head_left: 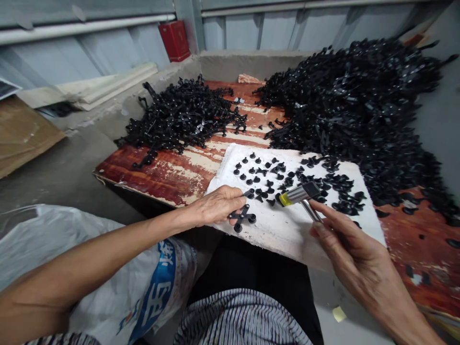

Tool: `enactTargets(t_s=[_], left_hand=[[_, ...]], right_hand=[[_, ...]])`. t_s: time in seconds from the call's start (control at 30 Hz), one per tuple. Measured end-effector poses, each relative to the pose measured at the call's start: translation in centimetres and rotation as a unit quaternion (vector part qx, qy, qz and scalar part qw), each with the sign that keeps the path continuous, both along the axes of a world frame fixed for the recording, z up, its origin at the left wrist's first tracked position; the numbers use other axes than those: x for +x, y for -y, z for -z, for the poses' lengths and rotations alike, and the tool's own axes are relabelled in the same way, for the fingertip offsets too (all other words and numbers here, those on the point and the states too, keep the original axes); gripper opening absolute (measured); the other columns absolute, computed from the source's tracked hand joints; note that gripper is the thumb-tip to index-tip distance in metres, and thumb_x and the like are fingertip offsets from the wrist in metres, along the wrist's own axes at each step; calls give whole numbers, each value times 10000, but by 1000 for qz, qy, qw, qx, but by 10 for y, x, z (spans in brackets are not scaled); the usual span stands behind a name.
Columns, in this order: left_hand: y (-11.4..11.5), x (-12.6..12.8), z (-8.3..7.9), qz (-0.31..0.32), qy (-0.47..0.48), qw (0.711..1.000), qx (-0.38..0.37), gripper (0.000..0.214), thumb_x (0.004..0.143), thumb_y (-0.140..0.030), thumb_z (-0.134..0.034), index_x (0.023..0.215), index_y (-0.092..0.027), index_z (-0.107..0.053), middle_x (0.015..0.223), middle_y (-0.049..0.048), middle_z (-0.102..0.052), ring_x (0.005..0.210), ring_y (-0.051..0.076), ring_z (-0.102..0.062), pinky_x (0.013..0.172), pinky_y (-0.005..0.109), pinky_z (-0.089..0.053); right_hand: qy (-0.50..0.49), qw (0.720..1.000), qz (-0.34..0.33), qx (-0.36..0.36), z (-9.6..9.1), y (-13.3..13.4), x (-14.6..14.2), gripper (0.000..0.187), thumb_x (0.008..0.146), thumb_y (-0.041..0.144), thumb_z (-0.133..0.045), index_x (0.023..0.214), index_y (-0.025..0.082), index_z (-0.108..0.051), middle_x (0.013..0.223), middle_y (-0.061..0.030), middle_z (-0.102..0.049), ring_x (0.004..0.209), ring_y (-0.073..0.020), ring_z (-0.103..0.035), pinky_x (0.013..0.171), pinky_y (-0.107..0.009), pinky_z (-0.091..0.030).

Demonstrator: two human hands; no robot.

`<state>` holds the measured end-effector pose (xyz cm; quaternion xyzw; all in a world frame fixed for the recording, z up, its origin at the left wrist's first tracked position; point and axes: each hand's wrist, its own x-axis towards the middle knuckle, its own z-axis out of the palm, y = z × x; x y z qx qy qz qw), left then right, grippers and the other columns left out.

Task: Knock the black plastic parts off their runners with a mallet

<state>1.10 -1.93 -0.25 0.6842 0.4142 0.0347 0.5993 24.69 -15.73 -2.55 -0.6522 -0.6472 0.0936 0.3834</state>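
Observation:
My left hand is closed on a black cross-shaped plastic piece with round ends, at the near left edge of a white pad. Another black tip shows at its fingertips; whether it is held cannot be made out. My right hand grips the metal handle of a small hammer, whose head has one yellow face and one dark face. The hammer head hangs over the pad's middle. Several small black round-headed pieces stand or lie on the pad, packed closer toward its right side.
Behind the pad, two heaps of black plastic parts, a smaller left heap and a larger right heap, lie on a worn red board. A white printed sack stands at lower left, below a cardboard box. A red tin sits by the wall.

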Motion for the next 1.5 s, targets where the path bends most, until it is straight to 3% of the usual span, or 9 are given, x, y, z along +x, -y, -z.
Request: enactTargets(t_s=[0.23, 0.6, 0.8, 1.03, 1.2, 1.33, 1.5], left_hand=[[1, 3, -2, -37, -7, 999, -33, 297, 933, -375, -468, 705, -185, -463, 487, -29, -505, 331, 30, -252, 353, 167, -142], [2, 6, -3, -52, 5, 997, -56, 310, 944, -336, -456, 677, -177, -457, 462, -43, -457, 322, 18, -248, 349, 143, -141], [2, 9, -8, -57, -22, 997, -40, 302, 943, -289, -435, 663, -178, -451, 445, -52, -449, 313, 23, -253, 350, 150, -150], [2, 10, -16, -32, -64, 997, 38, 360, 934, -268, -440, 587, -182, -400, 442, -50, -426, 345, 38, -321, 372, 162, -218], [-1, 12, -15, -38, -73, 996, 25, 338, 938, -274, -435, 610, -189, -419, 441, -52, -441, 315, 38, -308, 346, 169, -187], [-1, 12, -15, -42, -61, 997, 5, 329, 934, -282, -444, 618, -193, -425, 438, -52, -428, 327, 43, -311, 350, 173, -183], [-1, 11, -15, -47, -79, 996, 14, 319, 899, -257, -451, 589, -197, -410, 449, -40, -435, 337, 55, -332, 365, 193, -227]], right_hand=[[16, 1000, -10, 5, -3, -1, 0, 359, 955, 316, -486, 1214, 116, -635, 774, -99, -740, 620, -175, -702, 687, -332, -603], [16, 1000, -14, -5, 0, 0, 3, 355, 960, 318, -492, 1267, 186, -613, 810, -82, -749, 674, -195, -724, 745, -370, -605], [9, 1000, -15, -3, 1, 1, 3, 358, 956, 306, -499, 1274, 186, -612, 836, -88, -752, 743, -210, -737, 760, -371, -605], [39, 998, -41, 16, -1, -4, -2, 337, 954, 237, -474, 1249, 152, -613, 920, -110, -749, 749, -190, -731, 793, -366, -602], [71, 993, -78, 54, -9, -19, -12, 426, 932, 148, -437, 1340, 155, -557, 950, -103, -705, 743, -168, -696, 672, -298, -599], [132, 985, -105, 47, -20, -28, -20, 463, 925, 118, -420, 1371, 148, -539, 889, -86, -656, 708, -170, -659, 639, -316, -585], [120, 976, -110, 143, -25, -32, -29, 548, 907, 30, -432, 1435, 173, -463, 926, -73, -616, 689, -124, -605, 572, -230, -515]])
